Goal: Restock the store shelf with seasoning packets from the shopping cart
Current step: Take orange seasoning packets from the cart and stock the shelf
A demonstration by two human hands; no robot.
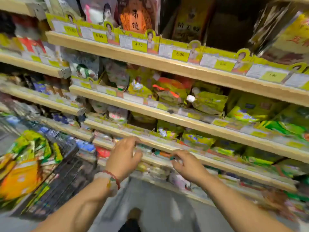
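Note:
Both my hands reach toward a low shelf rail (192, 158) of the store shelving. My left hand (123, 156), with a bead bracelet at the wrist, has its fingers loosely curled at the rail's edge and seems to hold nothing. My right hand (187, 163) pinches something small, green and orange, at its fingertips by the rail; motion blur hides what it is. Seasoning packets (25, 166), yellow, green and orange, lie piled in the dark wire shopping cart (66, 178) at the lower left.
Wooden shelves with yellow price tags (138, 45) rise in tiers above, packed with yellow-green packets (209, 101). A second shelf unit (33, 66) stands to the left. Grey floor and my shoe (133, 215) are below. The whole view is blurred.

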